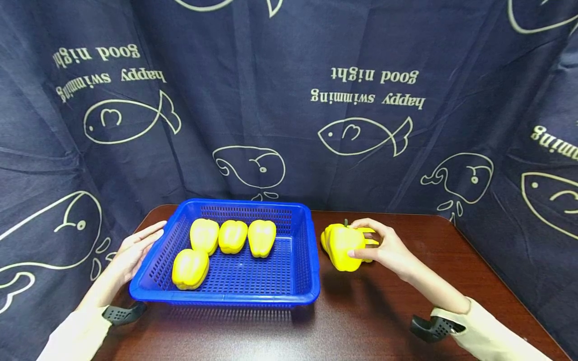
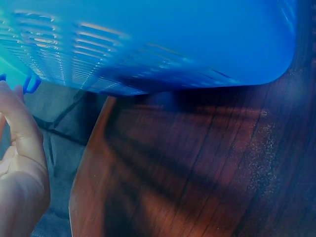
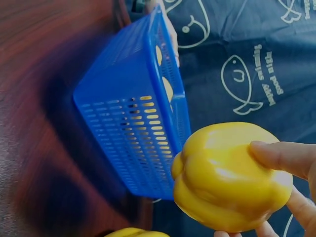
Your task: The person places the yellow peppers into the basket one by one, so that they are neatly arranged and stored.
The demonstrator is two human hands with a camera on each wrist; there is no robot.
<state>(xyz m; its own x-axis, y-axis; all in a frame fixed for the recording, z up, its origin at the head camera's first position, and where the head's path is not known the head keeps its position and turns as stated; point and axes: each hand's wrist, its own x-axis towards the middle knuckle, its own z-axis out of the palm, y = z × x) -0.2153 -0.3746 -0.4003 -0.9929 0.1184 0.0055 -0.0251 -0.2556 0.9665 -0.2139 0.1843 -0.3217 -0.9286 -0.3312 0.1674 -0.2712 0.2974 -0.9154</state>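
My right hand [image 1: 390,250] grips a yellow bell pepper [image 1: 345,248] with a green stem, thumb on the near side and fingers round the other. In the right wrist view this bell pepper [image 3: 229,177] is raised beside the blue basket [image 3: 126,118], near its rim. More yellow pepper [image 1: 370,242] shows behind the right fingers, partly hidden. My left hand [image 1: 133,255] lies along the outside of the basket's left rim [image 1: 158,245], fingers fairly straight. Inside the basket sit several yellow bell peppers [image 1: 233,236], three along the back and one at front left.
The basket stands on a dark brown wooden table [image 1: 226,336]. Another yellow pepper [image 3: 138,232] peeks in at the lower edge of the right wrist view. A navy curtain [image 1: 280,100] with fish and whale drawings hangs behind the table and at both sides.
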